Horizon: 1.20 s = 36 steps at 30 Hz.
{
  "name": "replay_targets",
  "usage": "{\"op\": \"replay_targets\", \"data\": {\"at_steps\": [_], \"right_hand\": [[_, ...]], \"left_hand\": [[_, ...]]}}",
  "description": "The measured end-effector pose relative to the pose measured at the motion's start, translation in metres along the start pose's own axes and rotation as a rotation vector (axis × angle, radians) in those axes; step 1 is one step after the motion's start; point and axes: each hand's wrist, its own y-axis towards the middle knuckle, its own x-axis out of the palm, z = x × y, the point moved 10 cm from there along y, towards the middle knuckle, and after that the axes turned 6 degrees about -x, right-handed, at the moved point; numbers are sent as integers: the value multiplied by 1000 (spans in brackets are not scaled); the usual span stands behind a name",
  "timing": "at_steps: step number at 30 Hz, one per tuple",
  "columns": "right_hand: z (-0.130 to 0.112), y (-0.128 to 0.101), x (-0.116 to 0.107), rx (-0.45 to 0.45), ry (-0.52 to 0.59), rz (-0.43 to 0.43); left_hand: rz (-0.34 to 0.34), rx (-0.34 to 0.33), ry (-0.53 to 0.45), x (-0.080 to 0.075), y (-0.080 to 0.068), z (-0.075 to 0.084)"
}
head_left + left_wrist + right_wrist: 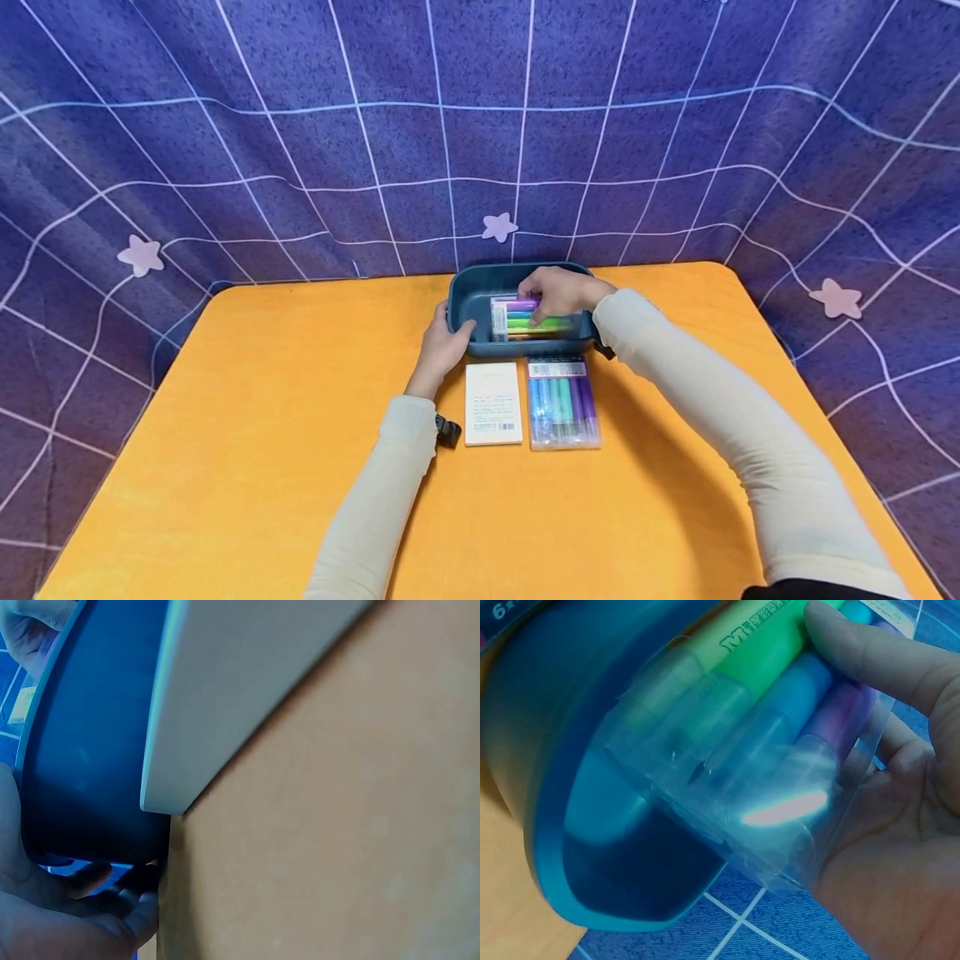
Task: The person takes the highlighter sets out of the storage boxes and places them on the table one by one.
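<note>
A dark teal plastic bin (471,293) stands near the table's back edge. My left hand (440,348) holds its left end, thumb over the rim and fingers against the outside, as the left wrist view also shows. With thumb and fingers, my right hand (561,292) grips a clear pack of highlighters (525,321) over the bin's opening. Purple, blue, green and yellow pens show through the plastic in the right wrist view, where the pack (761,742) tilts across the rim. Whether it touches the bin's floor I cannot tell.
In front of the bin lie a white booklet (492,404) with small print and a barcode, and a second clear pack of pens (562,408) in blue, teal and purple. A blue grid-patterned curtain (480,150) hangs behind the orange table (300,417).
</note>
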Motion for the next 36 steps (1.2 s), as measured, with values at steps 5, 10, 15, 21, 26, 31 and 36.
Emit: {"op": "replay_targets", "data": {"at_steps": [5,10,15,21,26,31,36], "right_hand": [[-1,-3,-3,0,-21,16],[-3,-6,-7,7,-42,25],[-3,-8,-13,24,-51,43],[-4,-9,-15,24,-66,52],[-7,-12,-18,1,-76,63],[-13,-16,-23,-26,-87,81],[-19,-18,-27,-43,-112,84]], "left_hand": [[-4,-6,-6,1,0,-1],[-6,-5,-1,1,0,-1],[-3,-11,1,1,1,-1],[-5,-13,-5,1,0,-1],[-5,-16,-4,3,0,-1],[-7,-33,-4,4,1,-3],[-5,-38,-7,3,2,-3]]}}
